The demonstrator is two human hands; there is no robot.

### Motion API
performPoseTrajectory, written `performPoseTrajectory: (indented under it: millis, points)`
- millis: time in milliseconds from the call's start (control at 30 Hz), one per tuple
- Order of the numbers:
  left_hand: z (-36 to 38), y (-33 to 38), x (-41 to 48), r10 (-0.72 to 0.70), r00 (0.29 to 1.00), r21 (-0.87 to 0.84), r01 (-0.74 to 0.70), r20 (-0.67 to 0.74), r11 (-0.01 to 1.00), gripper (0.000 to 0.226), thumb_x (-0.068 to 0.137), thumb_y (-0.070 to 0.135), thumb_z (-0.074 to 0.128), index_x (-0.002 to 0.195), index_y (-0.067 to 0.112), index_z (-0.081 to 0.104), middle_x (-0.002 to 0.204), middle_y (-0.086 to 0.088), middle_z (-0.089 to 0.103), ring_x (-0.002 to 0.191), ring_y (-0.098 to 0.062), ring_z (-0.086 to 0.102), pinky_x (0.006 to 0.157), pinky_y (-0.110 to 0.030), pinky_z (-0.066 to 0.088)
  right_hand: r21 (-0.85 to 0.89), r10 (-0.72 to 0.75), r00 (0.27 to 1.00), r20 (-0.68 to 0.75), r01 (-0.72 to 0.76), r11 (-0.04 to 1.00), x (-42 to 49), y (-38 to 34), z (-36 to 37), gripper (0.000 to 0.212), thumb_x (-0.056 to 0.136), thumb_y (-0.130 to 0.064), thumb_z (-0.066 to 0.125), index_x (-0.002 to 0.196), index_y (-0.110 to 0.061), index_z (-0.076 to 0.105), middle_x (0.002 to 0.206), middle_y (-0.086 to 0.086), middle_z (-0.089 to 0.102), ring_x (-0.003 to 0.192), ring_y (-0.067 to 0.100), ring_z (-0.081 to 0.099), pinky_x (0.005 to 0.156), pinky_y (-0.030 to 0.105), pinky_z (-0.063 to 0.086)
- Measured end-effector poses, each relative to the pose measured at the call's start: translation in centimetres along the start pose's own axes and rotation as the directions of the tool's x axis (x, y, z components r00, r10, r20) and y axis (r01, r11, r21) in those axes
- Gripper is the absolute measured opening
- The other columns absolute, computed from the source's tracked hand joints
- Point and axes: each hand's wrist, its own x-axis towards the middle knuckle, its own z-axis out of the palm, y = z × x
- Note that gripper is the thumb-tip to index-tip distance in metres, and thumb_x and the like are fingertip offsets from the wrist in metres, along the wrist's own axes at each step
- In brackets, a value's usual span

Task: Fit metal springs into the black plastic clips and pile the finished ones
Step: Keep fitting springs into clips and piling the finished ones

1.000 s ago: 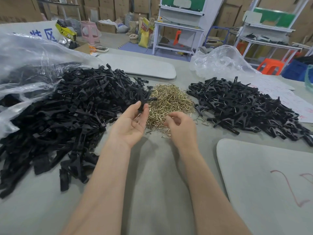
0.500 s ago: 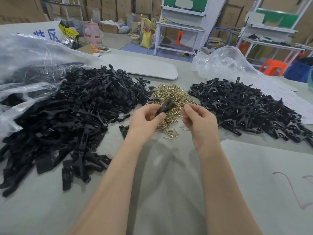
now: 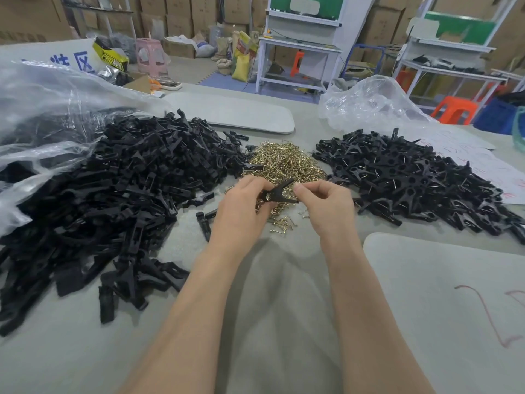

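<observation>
Over the tabletop (image 3: pixel 270 294) centre, the left hand (image 3: pixel 241 206) grips one black clip (image 3: pixel 279 191) while the right hand (image 3: pixel 326 206) pinches its forked end, long axis 9 to 3, fork toward 3, with loose springs (image 3: pixel 284 163) at 12, a finished pile (image 3: pixel 412 177) at 2 and a larger unfitted pile (image 3: pixel 127 189) at 10, so most work seems left.

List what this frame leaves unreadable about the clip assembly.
- Head view: whether a spring sits in the held clip; the right hand pinches over its tip, the left hand grips its other end.
- Head view: the left pile's extent; the plastic bag covers part, the left edge cuts it.
- Head view: the right pile's end; cut by the right edge.
</observation>
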Motion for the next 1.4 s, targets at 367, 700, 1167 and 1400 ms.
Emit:
performPoseTrajectory:
  millis: [367,700,1167,1400]
  points:
    - [-0.5,0.0,-0.1,-0.002,0.995,-0.026,0.005,0.102,1.000,0.019,0.081,0.012,0.072,0.098,0.016,0.065,0.092,0.013,0.053,0.084,-0.015,0.057,0.080,-0.040,0.051,0.020,0.111,0.991,0.075,-0.113,0.993,0.0,0.2,-0.2,0.022,0.082,-0.019,0.071,0.062,-0.021,0.065,0.054,-0.011,0.053,0.051,-0.003,0.045,0.054,0.010,0.037]
    - [-2.2,1.0,0.1,-0.030,0.964,-0.325,0.119,0.265,0.938,0.024,0.075,0.015,0.077,0.078,0.031,0.060,0.074,0.008,0.059,0.076,-0.003,0.057,0.076,-0.013,0.043,0.276,0.184,0.522,0.833,-0.680,0.679,-0.4,1.2,-1.6,0.056,0.070,-0.054,0.061,0.106,-0.011,0.057,0.077,0.002,0.062,0.064,0.016,0.062,0.062,0.026,0.052]
    - [-2.7,1.2,0.3,0.096,0.962,-0.331,-0.005,0.257,0.944,0.027,0.073,0.019,0.080,0.084,0.036,0.061,0.080,0.006,0.057,0.075,-0.002,0.050,0.078,-0.020,0.044,0.480,0.039,0.578,0.815,-0.712,0.513,-1.0,2.7,0.4,0.051,0.047,-0.042,0.092,0.083,-0.010,0.075,0.075,-0.003,0.061,0.054,0.006,0.053,0.058,0.018,0.048]
    - [-2.3,0.7,0.2,0.028,0.969,-0.321,0.054,0.247,0.946,0.018,0.075,0.025,0.078,0.085,0.030,0.065,0.081,0.009,0.063,0.076,-0.006,0.056,0.079,-0.025,0.047,0.459,0.075,0.570,0.818,-0.726,0.513,-1.1,2.4,0.7,0.045,0.066,-0.053,0.077,0.080,-0.011,0.074,0.058,-0.005,0.054,0.049,0.005,0.052,0.051,0.018,0.046]
